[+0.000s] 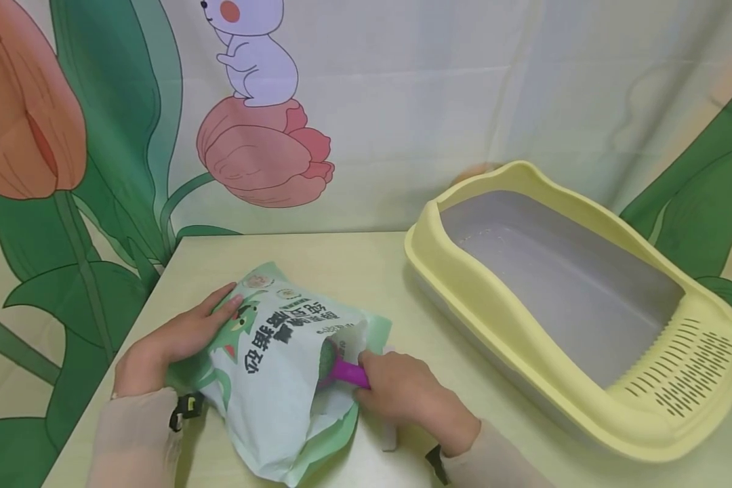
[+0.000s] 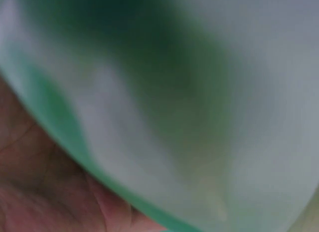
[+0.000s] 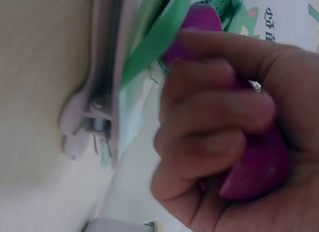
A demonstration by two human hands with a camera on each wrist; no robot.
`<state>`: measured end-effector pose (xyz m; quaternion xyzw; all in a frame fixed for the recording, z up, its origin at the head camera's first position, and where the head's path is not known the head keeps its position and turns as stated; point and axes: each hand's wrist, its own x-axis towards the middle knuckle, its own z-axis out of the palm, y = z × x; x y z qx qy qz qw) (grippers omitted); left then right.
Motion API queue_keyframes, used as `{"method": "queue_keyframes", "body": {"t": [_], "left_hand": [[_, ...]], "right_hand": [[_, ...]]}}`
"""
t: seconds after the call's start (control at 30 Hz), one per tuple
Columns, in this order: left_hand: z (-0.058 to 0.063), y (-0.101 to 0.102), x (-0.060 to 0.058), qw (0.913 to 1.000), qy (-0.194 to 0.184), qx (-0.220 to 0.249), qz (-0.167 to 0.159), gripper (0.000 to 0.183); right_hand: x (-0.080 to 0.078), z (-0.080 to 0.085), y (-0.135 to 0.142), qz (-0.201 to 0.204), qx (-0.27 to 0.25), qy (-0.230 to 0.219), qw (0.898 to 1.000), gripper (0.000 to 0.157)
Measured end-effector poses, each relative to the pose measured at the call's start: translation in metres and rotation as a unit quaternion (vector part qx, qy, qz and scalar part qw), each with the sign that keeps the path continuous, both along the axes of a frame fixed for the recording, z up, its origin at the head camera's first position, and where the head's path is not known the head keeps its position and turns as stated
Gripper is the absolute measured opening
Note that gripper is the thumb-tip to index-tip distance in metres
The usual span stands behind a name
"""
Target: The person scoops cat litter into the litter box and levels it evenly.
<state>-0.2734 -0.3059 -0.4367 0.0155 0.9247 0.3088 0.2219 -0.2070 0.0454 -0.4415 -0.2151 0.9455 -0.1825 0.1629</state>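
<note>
A white-and-green cat litter bag [image 1: 280, 339] lies on its side, its mouth open toward the right. My left hand [image 1: 183, 332] rests on the bag's closed end with fairly straight fingers; in the left wrist view the palm [image 2: 55, 182] is beside its green edge. My right hand [image 1: 402, 390] grips the handle of a purple scoop [image 1: 350, 374], whose head is in the bag's mouth and largely hidden. The right wrist view shows fingers curled round the purple handle [image 3: 259, 167]. Dark green granules [image 3: 217, 1] show near the scoop there.
A yellow-rimmed litter box [image 1: 482, 271] with a grey inside stands at the right, its slotted step toward the near right. A long pale clip-like strip [image 1: 390, 437] lies under my right hand, beside the bag. A printed curtain [image 1: 402, 122] hangs behind the table.
</note>
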Motion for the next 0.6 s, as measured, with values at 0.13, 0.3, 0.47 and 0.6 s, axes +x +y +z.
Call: {"method": "queue_keyframes", "body": {"t": [0.13, 0.3, 0.47, 0.6], "left_hand": [[0.0, 0.0, 0.0, 1.0, 0.003, -0.003, -0.002, 0.087], [-0.001, 0.0, 0.001, 1.0, 0.006, -0.004, -0.001, 0.087], [0.0, 0.001, 0.0, 0.9998, 0.017, -0.009, -0.004, 0.086], [0.001, 0.002, 0.001, 0.9997, 0.02, -0.012, -0.004, 0.086]], "right_hand": [[-0.004, -0.004, 0.002, -0.003, -0.032, -0.012, 0.999, 0.022], [-0.011, -0.009, 0.01, 0.016, -0.06, -0.039, 0.997, 0.022], [-0.017, -0.009, 0.02, 0.041, -0.078, -0.062, 0.994, 0.023], [-0.021, -0.007, 0.027, 0.057, -0.105, -0.097, 0.988, 0.023]]}}
